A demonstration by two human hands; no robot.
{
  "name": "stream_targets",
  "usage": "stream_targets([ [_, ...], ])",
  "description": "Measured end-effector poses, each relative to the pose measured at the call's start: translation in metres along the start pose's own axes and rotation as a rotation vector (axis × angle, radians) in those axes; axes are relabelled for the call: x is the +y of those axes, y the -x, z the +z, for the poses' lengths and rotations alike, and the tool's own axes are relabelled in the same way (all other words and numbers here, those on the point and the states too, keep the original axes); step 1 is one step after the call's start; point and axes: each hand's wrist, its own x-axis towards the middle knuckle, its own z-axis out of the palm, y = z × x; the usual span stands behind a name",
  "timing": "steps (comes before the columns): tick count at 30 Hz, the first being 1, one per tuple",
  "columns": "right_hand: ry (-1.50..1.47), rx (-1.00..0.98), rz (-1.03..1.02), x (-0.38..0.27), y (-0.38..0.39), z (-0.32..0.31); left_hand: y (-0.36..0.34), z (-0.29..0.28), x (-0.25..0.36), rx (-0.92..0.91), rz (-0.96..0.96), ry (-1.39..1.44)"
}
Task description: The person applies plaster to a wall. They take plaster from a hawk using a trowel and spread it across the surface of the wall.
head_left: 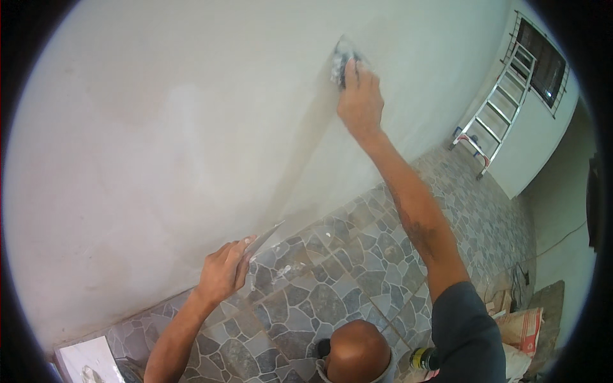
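My right hand [361, 105] reaches up with the arm stretched out and grips a putty knife [345, 56] by its handle. Its blade, smeared with whitish paste, lies at the surface of a pale wall [191, 115]; the fingers partly hide the handle. Lower down, near the foot of the wall, my left hand [223, 268] is closed round a second flat-bladed scraper [264, 238]. That blade points up and to the right, with pale paste near its tip. Whether its edge touches the wall I cannot tell. Uneven, lighter and darker patches mark the wall.
The floor [325, 300] has an irregular stone pattern with white spatters. An aluminium stepladder [498, 115] leans by a barred window [543, 60] at far right. Paper sacks [520, 329] and a dark container with a yellow-green band [421, 359] stand lower right. A white board [89, 360] lies lower left.
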Motion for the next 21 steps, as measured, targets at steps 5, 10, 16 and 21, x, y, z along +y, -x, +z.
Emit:
stream_targets([
  [5,-0.22,-0.038,-0.088,0.026,0.006,-0.034,-0.001,0.0,0.004,-0.035,-0.047,0.045],
  [10,-0.149,0.117,-0.059,0.091,-0.087,-0.027,-0.002,-0.002,0.008,-0.069,-0.134,0.074],
  [16,-0.168,0.019,-0.081,0.087,-0.088,-0.012,0.001,0.002,0.004,0.004,-0.125,0.07],
  [21,-0.149,0.072,-0.101,0.055,-0.024,0.0,0.001,0.0,0.006,-0.043,-0.187,0.115],
])
